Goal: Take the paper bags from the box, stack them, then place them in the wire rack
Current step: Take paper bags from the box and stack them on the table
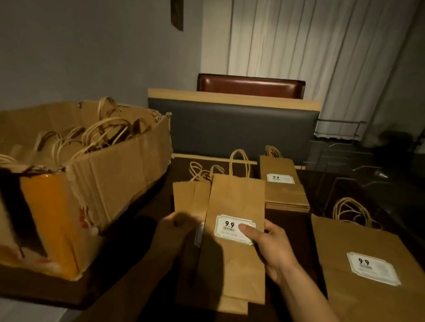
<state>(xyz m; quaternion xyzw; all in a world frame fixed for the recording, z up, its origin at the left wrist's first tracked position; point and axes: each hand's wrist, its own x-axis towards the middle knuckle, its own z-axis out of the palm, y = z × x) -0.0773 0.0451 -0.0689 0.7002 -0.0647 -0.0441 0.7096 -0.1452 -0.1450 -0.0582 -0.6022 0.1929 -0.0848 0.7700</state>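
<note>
Head view: both hands hold a small bundle of flat narrow paper bags (235, 206) above the dark table (332, 186), in front of the person. The right hand (269, 248) grasps the bundle's right edge, its thumb pressed on the white "9.9" label (231, 229) of the top bag and its fingers curled behind. The left hand (174, 230), in shadow, grips the left edge, where two more bags fan out from behind the top one; their twisted-cord handles point away from the person. To the left, an open, torn cardboard box (118, 173) sits on the table, filled with more bags whose handles stick up. Beyond the held bundle, a neat stack of narrow bags (284, 192) lies flat with a label facing up. To the right, a large paper bag (384, 299) lies flat, also labelled. At the far right, in the dim background beside a bench backrest (229, 129), stands a wire rack (341, 141).
</note>
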